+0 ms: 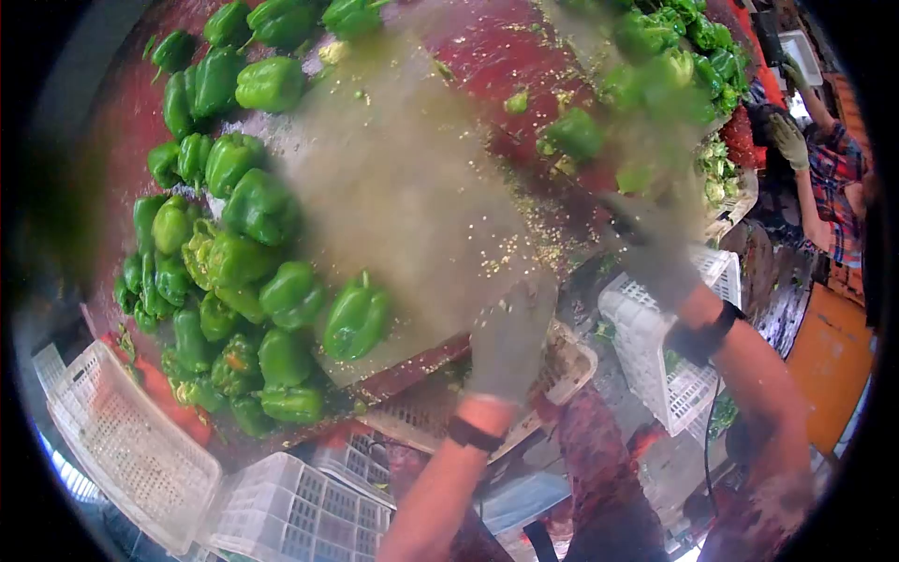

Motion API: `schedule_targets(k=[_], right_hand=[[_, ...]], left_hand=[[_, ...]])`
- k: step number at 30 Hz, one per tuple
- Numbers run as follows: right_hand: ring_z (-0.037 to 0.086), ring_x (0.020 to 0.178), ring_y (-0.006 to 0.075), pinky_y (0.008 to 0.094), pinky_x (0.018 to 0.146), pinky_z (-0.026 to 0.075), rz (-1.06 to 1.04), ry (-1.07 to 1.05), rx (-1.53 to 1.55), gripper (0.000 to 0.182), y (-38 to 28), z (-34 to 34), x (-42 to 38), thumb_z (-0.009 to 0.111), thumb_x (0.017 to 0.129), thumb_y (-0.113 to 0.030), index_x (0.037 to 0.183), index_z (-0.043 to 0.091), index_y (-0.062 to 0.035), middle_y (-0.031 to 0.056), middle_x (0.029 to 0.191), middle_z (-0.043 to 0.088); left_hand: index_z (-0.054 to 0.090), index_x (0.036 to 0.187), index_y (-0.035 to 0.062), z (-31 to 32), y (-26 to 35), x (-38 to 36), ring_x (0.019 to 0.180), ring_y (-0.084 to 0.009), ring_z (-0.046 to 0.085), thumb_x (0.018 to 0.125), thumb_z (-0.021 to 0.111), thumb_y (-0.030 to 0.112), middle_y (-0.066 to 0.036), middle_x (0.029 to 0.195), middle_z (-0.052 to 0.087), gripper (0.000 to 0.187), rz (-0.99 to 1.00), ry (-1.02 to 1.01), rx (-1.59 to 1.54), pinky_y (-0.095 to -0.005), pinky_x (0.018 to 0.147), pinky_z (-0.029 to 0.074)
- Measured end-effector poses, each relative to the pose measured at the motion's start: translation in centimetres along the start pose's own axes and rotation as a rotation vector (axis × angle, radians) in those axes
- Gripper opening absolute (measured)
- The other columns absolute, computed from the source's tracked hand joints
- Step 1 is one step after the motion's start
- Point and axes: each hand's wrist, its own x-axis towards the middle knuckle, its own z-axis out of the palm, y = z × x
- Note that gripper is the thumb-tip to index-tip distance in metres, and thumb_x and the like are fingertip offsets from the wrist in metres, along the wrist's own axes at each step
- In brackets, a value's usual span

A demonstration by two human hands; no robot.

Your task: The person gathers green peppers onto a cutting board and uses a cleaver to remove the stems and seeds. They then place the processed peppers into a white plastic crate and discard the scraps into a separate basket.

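On a seed-strewn bench (468,56), gloved left hand (510,342) at near edge, right hand (655,267) blurred above a white crate (641,342); cannot tell whether wide, narrow or holding. Leftward, green peppers (357,318) along the edge; open room mid-bench.

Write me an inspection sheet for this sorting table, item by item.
Surface: red tabletop with a pale board; scattered seeds on it.
Job's things: green peppers massed at the left; more green produce at the far right, partly blurred.
Clutter: plastic crates around the near edge.
Hands: both gloved; left hand at the board's near edge; right hand blurred, grip unclear.
Cables: thin dark cord hanging below the right wristband.
Surroundings: another person, also gloved, at the right.
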Motion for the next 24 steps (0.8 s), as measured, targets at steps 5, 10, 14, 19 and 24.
schedule_targets(k=[5, 10, 14, 19, 24], right_hand=[[0.068, 0.084, 0.0295, 0.0367, 0.074, 0.056, -0.023, 0.053, 0.043, 0.041, 0.5, 0.0, 0.7, 0.07, 0.082, -0.01, 0.123, 0.064, -0.0068, 0.0163, 0.099, 0.069], [0.069, 0.083, 0.0287, 0.0366, 0.075, 0.056, 0.059, 0.178, 0.072, 0.04, 0.0, 0.0, 1.1, 0.07, 0.083, -0.014, 0.122, 0.066, -0.0084, 0.0161, 0.101, 0.07], [0.069, 0.079, 0.0275, 0.0363, 0.074, 0.056, 0.279, 0.223, 0.065, 0.039, 1.8, -0.2, 1.3, 0.071, 0.084, -0.017, 0.122, 0.066, -0.01, 0.0162, 0.099, 0.071], [0.067, 0.077, 0.0303, 0.04, 0.069, 0.054, 0.225, 0.15, -0.013, 0.039, -0.6, -1.3, 4.2, 0.068, 0.085, -0.017, 0.123, 0.066, -0.0124, 0.0151, 0.09, 0.069], [0.065, 0.08, 0.0337, 0.0429, 0.068, 0.053, -0.282, 0.278, -0.193, 0.037, 0.1, 0.6, 8.6, 0.062, 0.085, -0.014, 0.122, 0.062, -0.0093, 0.014, 0.087, 0.065]], left_hand=[[0.061, 0.117, 0.0093, 2.0, 1.1, 4.1, 0.092, -0.0306, 0.066, 0.082, 0.062, 0.013, -0.015, 0.11, 0.06, 0.034, -0.097, -0.209, 0.177, -0.0405, 0.073, 0.054], [0.061, 0.108, 0.0104, 0.4, 1.4, 4.6, 0.086, -0.0291, 0.066, 0.082, 0.06, 0.009, -0.012, 0.093, 0.064, 0.026, -0.139, -0.314, 0.078, -0.0397, 0.069, 0.055], [0.062, 0.109, 0.0064, -2.3, 1.1, 2.3, 0.085, -0.0358, 0.065, 0.076, 0.072, 0.012, -0.015, 0.092, 0.066, 0.035, -0.261, -0.089, -0.084, -0.0449, 0.074, 0.052], [0.065, 0.096, 0.0048, -6.5, -0.4, -1.7, 0.076, -0.0305, 0.061, 0.079, 0.068, 0.0, -0.012, 0.088, 0.065, 0.018, -0.363, 0.308, -0.309, -0.0395, 0.07, 0.049], [0.061, 0.104, 0.003, -9.9, -0.6, -5.0, 0.085, -0.013, 0.06, 0.085, 0.067, -0.004, -0.005, 0.095, 0.064, 0.021, -0.723, 0.465, -0.561, -0.0277, 0.074, 0.052]])
